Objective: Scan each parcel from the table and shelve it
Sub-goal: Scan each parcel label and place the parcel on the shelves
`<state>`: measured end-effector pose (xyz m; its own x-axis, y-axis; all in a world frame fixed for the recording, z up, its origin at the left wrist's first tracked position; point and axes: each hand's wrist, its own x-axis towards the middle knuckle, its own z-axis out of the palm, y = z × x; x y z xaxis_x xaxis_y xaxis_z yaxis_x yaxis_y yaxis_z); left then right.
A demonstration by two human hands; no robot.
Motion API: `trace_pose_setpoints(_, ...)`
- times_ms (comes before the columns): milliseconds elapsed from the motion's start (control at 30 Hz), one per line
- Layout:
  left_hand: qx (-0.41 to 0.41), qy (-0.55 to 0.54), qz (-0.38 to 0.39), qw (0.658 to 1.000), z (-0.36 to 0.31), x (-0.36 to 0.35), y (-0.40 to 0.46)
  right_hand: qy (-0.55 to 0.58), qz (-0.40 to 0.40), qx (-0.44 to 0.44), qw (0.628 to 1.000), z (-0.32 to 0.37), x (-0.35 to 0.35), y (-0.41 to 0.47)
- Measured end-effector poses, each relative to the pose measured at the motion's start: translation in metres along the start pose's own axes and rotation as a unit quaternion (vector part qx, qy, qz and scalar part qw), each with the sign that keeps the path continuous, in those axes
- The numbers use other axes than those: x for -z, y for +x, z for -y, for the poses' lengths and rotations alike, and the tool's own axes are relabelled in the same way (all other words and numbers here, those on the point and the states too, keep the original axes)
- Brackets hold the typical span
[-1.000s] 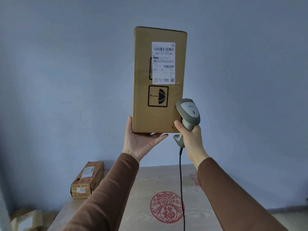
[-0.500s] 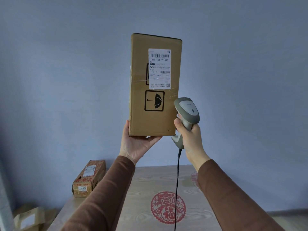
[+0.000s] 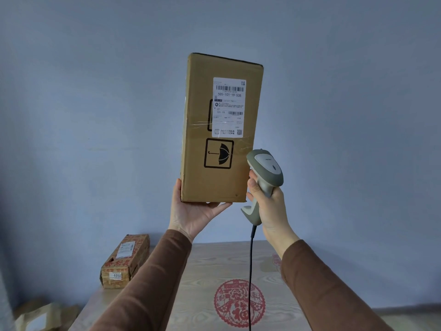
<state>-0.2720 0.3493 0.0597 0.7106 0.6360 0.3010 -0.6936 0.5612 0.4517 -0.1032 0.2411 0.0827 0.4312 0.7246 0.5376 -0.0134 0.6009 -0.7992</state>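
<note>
A tall brown cardboard parcel [image 3: 219, 130] stands upright in the air before the blue wall, with a white barcode label and an umbrella mark facing me. My left hand [image 3: 191, 211] holds it from below, palm under its bottom edge and thumb up its left side. My right hand [image 3: 269, 206] grips a grey corded barcode scanner [image 3: 265, 177] beside the parcel's lower right corner, its head tilted up toward the box. A second, smaller parcel [image 3: 126, 261] with red print lies on the table's far left.
The light wooden table [image 3: 205, 283] bears a round red paper-cut emblem [image 3: 238, 302]. The scanner's black cable [image 3: 250, 271] hangs down over it. More packages [image 3: 38, 318] lie on the floor at the lower left.
The parcel and both hands have come down and a little left in view, and the box tilts slightly. The scanner stays by its lower right corner.
</note>
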Motion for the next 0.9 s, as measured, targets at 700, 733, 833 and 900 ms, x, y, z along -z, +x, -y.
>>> trace_pose_setpoints(700, 0.043, 0.015, 0.058, 0.997, 0.003, 0.013, -0.002, -0.029, -0.057, 0.024, 0.998, 0.012, 0.011, -0.014)
trace_pose_setpoints(733, 0.044, 0.014, 0.059, 0.997, 0.003, 0.015, -0.002, -0.036, -0.062, 0.035, 0.997, 0.016, 0.01, -0.015)
trace_pose_setpoints(833, 0.043, 0.007, 0.056, 0.998, 0.006, 0.019, -0.001, -0.059, -0.03, 0.072, 0.995, 0.035, 0.004, -0.019)
trace_pose_setpoints(900, 0.04, 0.005, 0.055, 0.998, 0.009, 0.021, 0.0, -0.055, 0.0, 0.081, 0.995, 0.052, -0.006, -0.023)
